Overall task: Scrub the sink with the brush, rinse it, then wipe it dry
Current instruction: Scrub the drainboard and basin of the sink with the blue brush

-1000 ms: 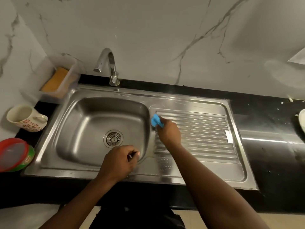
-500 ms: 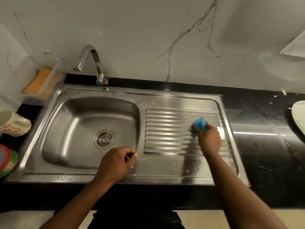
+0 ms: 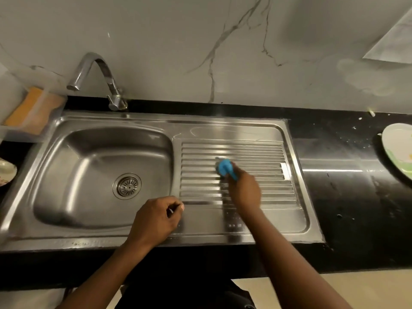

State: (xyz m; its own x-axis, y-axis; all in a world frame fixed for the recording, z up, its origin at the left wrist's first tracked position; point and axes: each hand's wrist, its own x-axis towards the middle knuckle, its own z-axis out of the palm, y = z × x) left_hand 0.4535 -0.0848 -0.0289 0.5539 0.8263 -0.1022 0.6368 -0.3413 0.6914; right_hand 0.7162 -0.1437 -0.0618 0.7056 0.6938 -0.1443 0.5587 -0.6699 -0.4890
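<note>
The right hand (image 3: 244, 192) grips the small blue plastic brush (image 3: 224, 167), whose head sticks out beyond the curled fingers onto the ribbed drainboard of the stainless steel sink (image 3: 256, 152). The left hand (image 3: 156, 219) rests fisted on the front rim.

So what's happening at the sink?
A person is scrubbing it. The right hand grips a blue brush and presses it on the ridged drainboard beside the basin. The left hand, fingers curled, rests on the sink's front edge. No water runs from the tap, so rinsing is not yet done.
</note>
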